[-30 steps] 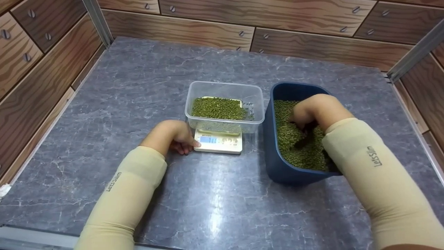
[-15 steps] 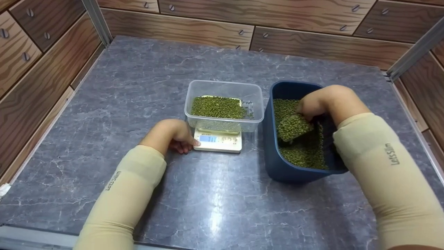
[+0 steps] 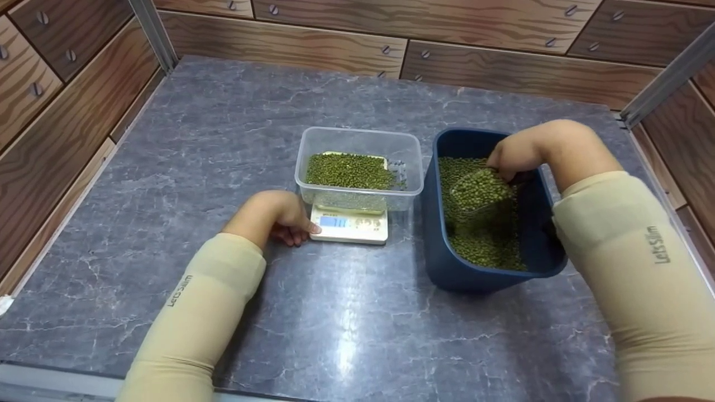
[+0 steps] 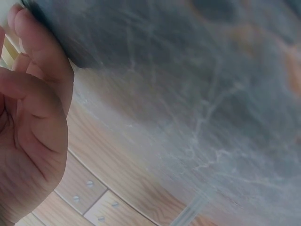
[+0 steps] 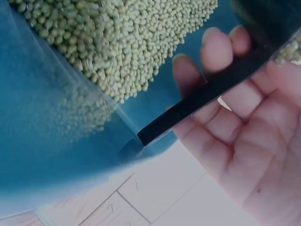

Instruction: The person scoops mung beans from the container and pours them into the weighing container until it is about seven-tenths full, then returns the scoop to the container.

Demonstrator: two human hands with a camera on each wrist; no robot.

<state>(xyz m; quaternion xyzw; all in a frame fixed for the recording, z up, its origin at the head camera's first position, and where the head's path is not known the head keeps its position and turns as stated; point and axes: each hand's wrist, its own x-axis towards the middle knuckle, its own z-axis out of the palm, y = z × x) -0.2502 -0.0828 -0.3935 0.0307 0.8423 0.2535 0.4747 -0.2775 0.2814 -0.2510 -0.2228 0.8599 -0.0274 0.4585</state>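
My right hand [image 3: 522, 153] grips a scoop [image 5: 202, 100] by its black handle, fingers curled round it in the right wrist view. Heaped in the scoop are green mung beans [image 3: 481, 190], held inside the deep blue bin [image 3: 466, 279] above more beans. A clear plastic container [image 3: 360, 200], partly filled with mung beans, sits on a white kitchen scale [image 3: 349, 235] whose display is lit. At the scale's front left corner, my left hand [image 3: 279, 215] rests with its thumb touching the edge and its other fingers loosely bent beside it.
The bin stands just right of the container, its rim higher than the scale. A grey marbled table [image 3: 335, 312] lies under everything, with wood-patterned panels [image 3: 279, 36] at the back and sides.
The right hand has risen from deep among the beans and moved right and back, bringing up a full scoop. The left hand, scale and container have kept their places.
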